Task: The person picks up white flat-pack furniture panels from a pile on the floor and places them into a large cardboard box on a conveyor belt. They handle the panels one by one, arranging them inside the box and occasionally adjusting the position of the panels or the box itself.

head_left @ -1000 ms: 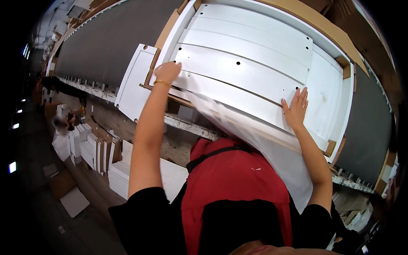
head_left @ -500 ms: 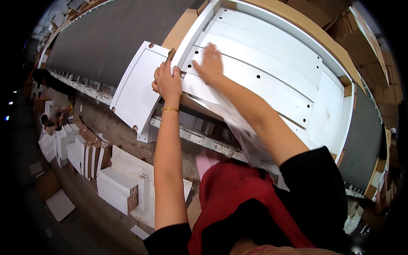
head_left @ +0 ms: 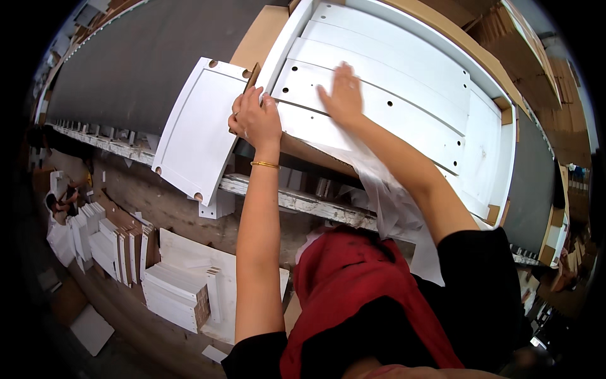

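My left hand (head_left: 257,120) is closed round a thin brown strip (head_left: 253,76), its fingers bent over it, at the left end of a shallow carton. White boards (head_left: 379,104) with dark round holes lie flat inside the carton, within a white rim (head_left: 284,47). Over the boards, fingers stretched and thumb apart, is my right hand (head_left: 344,98); it holds nothing, and whether it touches them I cannot tell. A white framed panel (head_left: 201,126) with notched corners lies left of my left hand. Clear plastic film (head_left: 382,189) hangs over the carton's near side, under my right forearm.
The carton rests on a dark conveyor belt (head_left: 151,57) with a pale metal edge rail (head_left: 297,196). Stacked white boards (head_left: 173,290) stand on the floor at lower left. Another person (head_left: 63,202) is farther left. Flat cardboard stacks (head_left: 517,50) rise at the far right.
My right hand has moved slightly right over the boards. My left hand has shifted a little along the carton's end, staying at the brown strip. The whole view has shifted slightly.
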A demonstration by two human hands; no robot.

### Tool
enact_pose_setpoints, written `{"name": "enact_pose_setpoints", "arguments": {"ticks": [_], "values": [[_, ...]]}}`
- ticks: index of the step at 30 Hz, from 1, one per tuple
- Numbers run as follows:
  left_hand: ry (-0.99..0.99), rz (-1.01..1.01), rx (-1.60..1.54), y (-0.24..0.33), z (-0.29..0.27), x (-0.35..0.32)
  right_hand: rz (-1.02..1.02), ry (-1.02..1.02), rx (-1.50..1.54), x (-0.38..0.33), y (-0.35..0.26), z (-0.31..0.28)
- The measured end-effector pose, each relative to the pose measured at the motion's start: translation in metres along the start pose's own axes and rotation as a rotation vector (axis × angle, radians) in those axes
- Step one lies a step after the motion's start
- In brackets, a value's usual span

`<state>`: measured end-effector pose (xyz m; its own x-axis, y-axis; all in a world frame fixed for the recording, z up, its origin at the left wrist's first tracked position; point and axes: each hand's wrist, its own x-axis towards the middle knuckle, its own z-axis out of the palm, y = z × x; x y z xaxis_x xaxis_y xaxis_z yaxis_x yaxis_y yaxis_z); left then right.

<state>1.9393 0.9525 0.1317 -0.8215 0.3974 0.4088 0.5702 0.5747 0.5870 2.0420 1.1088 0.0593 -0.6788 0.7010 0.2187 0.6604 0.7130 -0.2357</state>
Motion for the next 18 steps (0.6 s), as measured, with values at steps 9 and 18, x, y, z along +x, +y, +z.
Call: {"name": "enact_pose_setpoints", "arguments": {"ticks": [9, 18], "values": [[0.036, 0.041, 0.072, -0.015, -0.005, 0.002, -0.532, -0.834, 0.750, 0.020, -0.070, -0.020], [-0.021, -0.034, -0.037, -0.011, 0.009, 0.011, -0.546, -0.313, 0.532, -0.011, -0.042, -0.003]]}}
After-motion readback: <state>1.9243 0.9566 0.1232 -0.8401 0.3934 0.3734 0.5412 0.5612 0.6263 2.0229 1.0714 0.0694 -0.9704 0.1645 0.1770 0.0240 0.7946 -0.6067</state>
